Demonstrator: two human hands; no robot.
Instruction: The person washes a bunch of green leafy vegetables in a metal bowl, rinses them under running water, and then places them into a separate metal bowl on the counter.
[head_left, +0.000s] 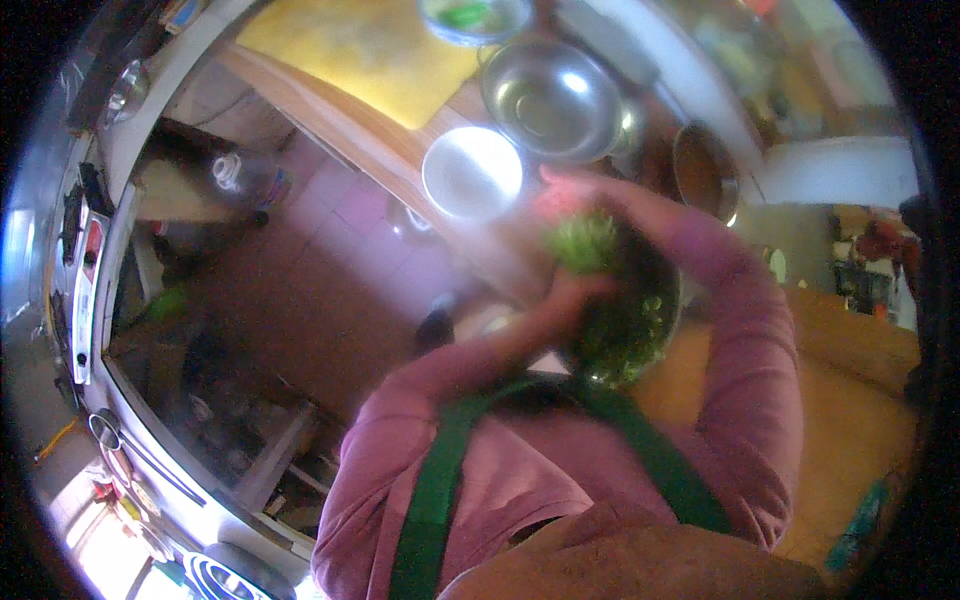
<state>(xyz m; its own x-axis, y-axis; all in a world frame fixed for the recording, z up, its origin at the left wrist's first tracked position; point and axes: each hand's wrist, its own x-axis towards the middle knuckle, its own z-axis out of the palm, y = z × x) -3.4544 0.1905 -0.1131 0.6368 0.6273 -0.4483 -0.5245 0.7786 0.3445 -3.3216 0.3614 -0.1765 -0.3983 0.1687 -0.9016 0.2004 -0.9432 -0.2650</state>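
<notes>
A clump of chopped green vegetable (585, 244) is between my two hands, over a dark round bowl (677, 300). More cut greens (630, 337) lie inside that bowl, close to my body. My left hand (589, 291) reaches in from the left and appears to hold the clump from its near side. At the clump's far side is my right hand (566, 196), blurred by motion, so its grip is unclear. Just beyond it stand a white bowl (472, 172) and a wide stainless steel pan (551, 101).
A yellow cloth (367, 56) covers part of the wooden counter (315, 86). A bowl with something green in it (476, 19) stands at the far edge. To the right is a round brown-looking pan (705, 172). A plastic bottle (251, 180) lies at left, below counter level.
</notes>
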